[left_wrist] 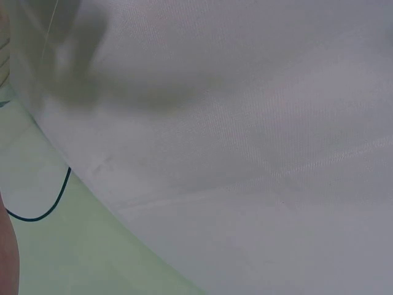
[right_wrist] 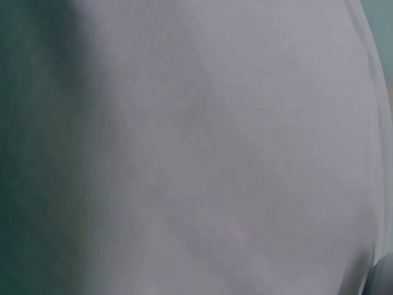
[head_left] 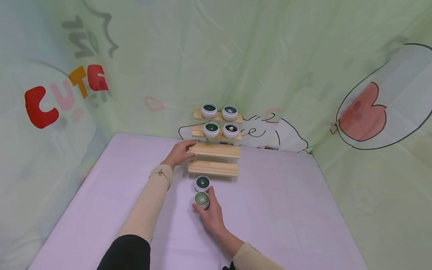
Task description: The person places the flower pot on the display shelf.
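A tiered wooden stand (head_left: 216,150) rises in four steps at the back of the table in the head view. My left hand (head_left: 179,153) holds the left end of its second board from the front, fingers behind and thumb in front. Nearer to me, my right hand (head_left: 213,217) grips a small round white jar (head_left: 201,200) with a speckled green top, between thumb and fingers. Just behind it is a second white jar (head_left: 203,183) with a dark green top, close to my fingertips. Both wrist views show mostly pale cloth, with the jars out of sight.
On the stand's upper two boards sit several white jars with dark tops, one being the top left jar (head_left: 209,110). A pale lilac cloth (head_left: 276,210) covers the table. Printed green curtains (head_left: 216,56) hang behind and at both sides.
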Available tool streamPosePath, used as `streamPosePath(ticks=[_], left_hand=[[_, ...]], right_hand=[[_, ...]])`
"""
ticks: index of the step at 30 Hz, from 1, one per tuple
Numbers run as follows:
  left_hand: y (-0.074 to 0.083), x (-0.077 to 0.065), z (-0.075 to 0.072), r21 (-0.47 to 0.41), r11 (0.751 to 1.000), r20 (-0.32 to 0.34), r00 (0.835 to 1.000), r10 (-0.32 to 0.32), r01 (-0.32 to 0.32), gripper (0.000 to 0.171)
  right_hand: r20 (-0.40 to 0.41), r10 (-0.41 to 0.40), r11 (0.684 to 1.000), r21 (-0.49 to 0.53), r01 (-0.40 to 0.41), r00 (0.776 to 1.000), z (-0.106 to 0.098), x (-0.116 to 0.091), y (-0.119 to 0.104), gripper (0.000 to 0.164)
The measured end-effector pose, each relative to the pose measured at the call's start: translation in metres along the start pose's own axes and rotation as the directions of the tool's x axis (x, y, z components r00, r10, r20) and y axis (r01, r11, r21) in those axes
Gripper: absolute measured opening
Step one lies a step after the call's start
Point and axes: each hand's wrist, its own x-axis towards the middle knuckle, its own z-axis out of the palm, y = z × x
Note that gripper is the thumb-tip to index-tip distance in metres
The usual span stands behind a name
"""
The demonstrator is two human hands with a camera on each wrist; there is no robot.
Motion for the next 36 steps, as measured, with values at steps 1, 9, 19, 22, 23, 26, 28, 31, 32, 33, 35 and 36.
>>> streamPosePath(ticks=[1, 9, 19, 22, 23, 26, 28, 31, 32, 33, 35, 36], left_hand=[[0.0, 0.0, 0.0, 0.0, 1.0, 0.0, 1.0, -0.001, 0.001, 0.058], [0.001, 0.001, -0.001, 0.002, 1.0, -0.002, 1.0, 0.008, -0.008, 0.058], [0.005, 0.0, -0.004, -0.01, 1.0, 0.006, 1.0, -0.007, 0.007, 0.058], [0.006, -0.001, -0.003, -0.008, 1.0, 0.005, 1.0, -0.006, 0.006, 0.058], [0.006, -0.001, -0.003, -0.007, 1.0, 0.007, 1.0, -0.007, 0.007, 0.058], [0.006, -0.001, -0.003, -0.008, 1.0, 0.007, 1.0, -0.004, 0.004, 0.058], [0.006, -0.001, -0.003, -0.008, 1.0, 0.005, 1.0, 0.0, 0.0, 0.057], [0.006, -0.002, -0.003, -0.009, 1.0, 0.006, 1.0, 0.004, -0.004, 0.057], [0.006, -0.002, -0.003, -0.01, 1.0, 0.007, 1.0, 0.004, -0.004, 0.057], [0.006, -0.002, -0.003, -0.008, 1.0, 0.007, 1.0, 0.004, -0.004, 0.057], [0.006, -0.002, -0.002, -0.007, 1.0, 0.009, 1.0, 0.002, -0.002, 0.057], [0.005, -0.002, -0.002, -0.008, 1.0, 0.007, 1.0, 0.002, -0.002, 0.057]], right_hand=[[-0.005, 0.003, 1.0, -0.001, -0.003, 1.0, 0.0, 0.0, 0.0, 0.091], [-0.038, 0.025, 1.0, 0.011, -0.025, 0.999, 0.0, -0.001, -0.003, 0.081], [-0.02, 0.048, 0.999, 0.012, -0.048, 0.999, -0.012, -0.001, -0.014, 0.077], [-0.023, 0.01, 1.0, 0.005, -0.01, 1.0, -0.018, 0.002, -0.017, 0.077], [-0.024, -0.001, 1.0, 0.006, 0.002, 1.0, -0.02, 0.003, -0.019, 0.077], [-0.015, -0.012, 1.0, 0.007, 0.012, 1.0, -0.025, 0.01, -0.026, 0.076], [-0.011, 0.007, 1.0, 0.021, -0.007, 1.0, -0.028, 0.016, -0.031, 0.076], [-0.024, 0.035, 0.999, 0.031, -0.034, 0.999, -0.031, 0.029, -0.038, 0.077], [-0.03, 0.043, 0.998, 0.036, -0.042, 0.999, -0.032, 0.034, -0.041, 0.077], [-0.038, 0.053, 0.998, 0.035, -0.052, 0.998, -0.033, 0.039, -0.043, 0.077], [-0.046, 0.066, 0.997, 0.036, -0.065, 0.997, -0.034, 0.05, -0.047, 0.078], [-0.048, 0.072, 0.997, 0.037, -0.07, 0.996, -0.034, 0.056, -0.05, 0.079]])
